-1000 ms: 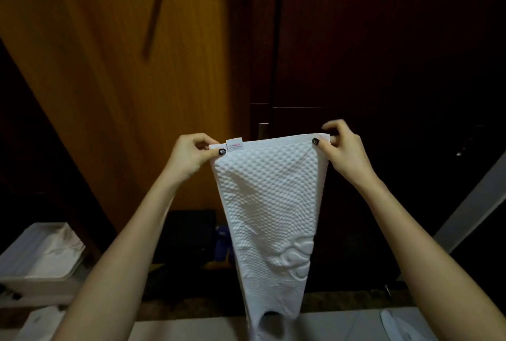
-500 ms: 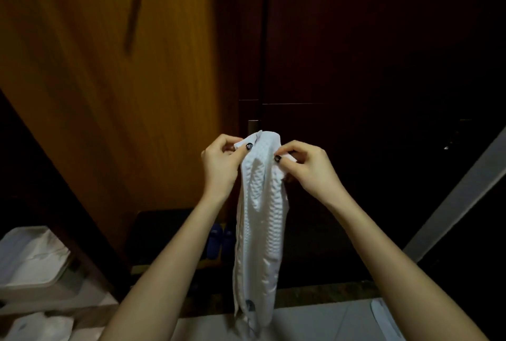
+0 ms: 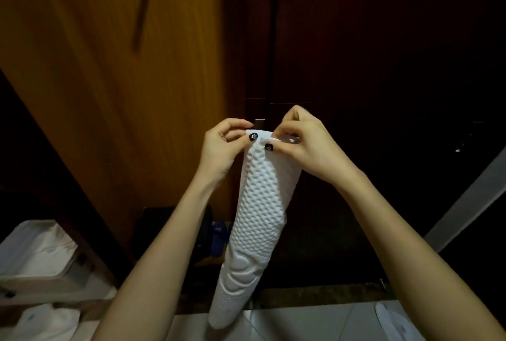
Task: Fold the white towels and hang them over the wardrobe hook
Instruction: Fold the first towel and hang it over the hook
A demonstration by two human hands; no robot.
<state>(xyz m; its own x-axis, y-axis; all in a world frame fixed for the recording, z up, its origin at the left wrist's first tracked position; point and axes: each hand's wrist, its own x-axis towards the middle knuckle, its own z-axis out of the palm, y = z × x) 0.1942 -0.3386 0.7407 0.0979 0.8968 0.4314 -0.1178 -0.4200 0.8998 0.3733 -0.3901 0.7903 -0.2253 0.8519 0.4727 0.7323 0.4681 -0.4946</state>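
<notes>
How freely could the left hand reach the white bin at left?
Probably not yet: the left hand pinches the folded towel with the right hand. Nothing seems to block the way to the bin.

Dark wardrobe doors (image 3: 356, 53) stand behind the hanging towel (image 3: 257, 217), closing off fwd reach; open air to its left & right. White bin (image 3: 41, 258) crowds lower left, below lit wood panel (image 3: 123, 94).

Dark wooden wardrobe doors (image 3: 356, 39), blue slippers (image 3: 219, 234) and a lined bin (image 3: 41, 280) suggest a home bedroom.
</notes>
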